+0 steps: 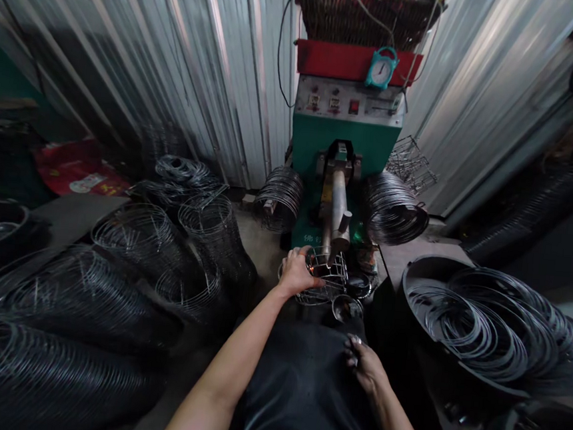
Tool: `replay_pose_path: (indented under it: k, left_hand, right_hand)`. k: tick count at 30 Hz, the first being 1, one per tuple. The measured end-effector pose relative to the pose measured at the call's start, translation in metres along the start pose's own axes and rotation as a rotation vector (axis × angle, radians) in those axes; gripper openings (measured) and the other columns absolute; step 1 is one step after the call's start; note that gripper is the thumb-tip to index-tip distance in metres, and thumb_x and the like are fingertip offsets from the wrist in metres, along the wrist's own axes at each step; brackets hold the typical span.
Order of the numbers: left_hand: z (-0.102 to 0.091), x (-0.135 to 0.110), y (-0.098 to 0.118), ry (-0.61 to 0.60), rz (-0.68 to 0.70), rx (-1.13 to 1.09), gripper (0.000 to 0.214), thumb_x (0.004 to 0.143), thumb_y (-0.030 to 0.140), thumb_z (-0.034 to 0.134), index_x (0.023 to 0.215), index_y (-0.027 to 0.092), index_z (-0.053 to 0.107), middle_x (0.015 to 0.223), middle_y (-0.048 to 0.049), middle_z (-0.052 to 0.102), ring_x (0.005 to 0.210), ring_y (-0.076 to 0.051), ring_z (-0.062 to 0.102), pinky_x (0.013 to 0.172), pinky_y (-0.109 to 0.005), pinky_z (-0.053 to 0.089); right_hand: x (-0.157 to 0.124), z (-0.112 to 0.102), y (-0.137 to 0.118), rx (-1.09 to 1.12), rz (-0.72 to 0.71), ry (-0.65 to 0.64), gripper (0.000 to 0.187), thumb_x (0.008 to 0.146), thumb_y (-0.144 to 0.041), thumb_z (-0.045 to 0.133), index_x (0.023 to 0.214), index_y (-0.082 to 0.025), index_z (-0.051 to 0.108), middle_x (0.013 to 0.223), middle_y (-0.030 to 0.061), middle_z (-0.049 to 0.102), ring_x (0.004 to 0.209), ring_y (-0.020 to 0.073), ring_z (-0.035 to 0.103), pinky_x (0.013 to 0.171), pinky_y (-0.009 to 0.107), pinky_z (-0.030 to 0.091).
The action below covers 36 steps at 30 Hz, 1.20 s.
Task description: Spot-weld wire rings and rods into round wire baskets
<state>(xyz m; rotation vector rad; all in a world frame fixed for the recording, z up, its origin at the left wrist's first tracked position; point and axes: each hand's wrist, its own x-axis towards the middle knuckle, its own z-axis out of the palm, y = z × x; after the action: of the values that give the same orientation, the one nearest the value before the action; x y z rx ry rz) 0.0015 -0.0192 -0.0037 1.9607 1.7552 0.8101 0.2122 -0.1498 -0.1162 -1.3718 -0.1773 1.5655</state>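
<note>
My left hand [295,271] is closed on the rim of a small wire basket frame [325,276] that sits under the metal arm [338,209] of a green welding machine [343,140]. A glow shows where the arm meets the wire. My right hand [362,363] rests on my dark lap, fingers curled round a thin wire ring [353,349]. Two small wire rings [347,307] lie just in front of the basket frame.
Stacks of finished wire baskets [163,251] fill the floor at left. A black tub of loose wire rings [477,325] stands at right. Wire hoops [392,207] hang on both sides of the machine. Corrugated metal walls close in behind.
</note>
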Motion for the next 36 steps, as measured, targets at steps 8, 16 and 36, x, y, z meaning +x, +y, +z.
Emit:
replay_pose_path:
  k: [8, 16, 36]
  left_hand:
    - [0.008, 0.016, -0.008, 0.019, -0.077, -0.060, 0.095, 0.042, 0.046, 0.081, 0.124, 0.021, 0.041, 0.121, -0.0109, 0.048, 0.117, -0.029, 0.042, 0.094, -0.040, 0.036]
    - [0.009, 0.018, -0.016, 0.041, -0.063, -0.091, 0.096, 0.041, 0.048, 0.081, 0.123, 0.017, 0.042, 0.120, -0.0136, 0.048, 0.115, -0.031, 0.044, 0.093, -0.041, 0.038]
    - [0.012, 0.014, -0.014, 0.032, -0.105, -0.097, 0.097, 0.042, 0.047, 0.080, 0.125, 0.015, 0.040, 0.121, -0.0144, 0.048, 0.116, -0.029, 0.044, 0.093, -0.038, 0.038]
  right_hand:
    - [-0.010, 0.008, -0.011, 0.068, 0.000, -0.148, 0.017, 0.065, -0.011, 0.069, 0.081, -0.011, 0.066, 0.055, -0.0014, 0.052, 0.044, 0.0061, 0.047, 0.033, 0.013, 0.034]
    - [-0.010, 0.009, -0.011, 0.102, 0.027, -0.052, 0.010, 0.066, -0.008, 0.065, 0.072, -0.015, 0.063, 0.057, -0.0012, 0.056, 0.046, 0.0064, 0.051, 0.037, 0.013, 0.041]
    - [-0.018, -0.004, -0.008, -0.108, -0.312, -0.006, 0.033, 0.055, -0.031, 0.072, 0.082, -0.015, 0.064, 0.040, -0.0114, 0.037, 0.032, 0.0020, 0.024, 0.033, 0.015, 0.018]
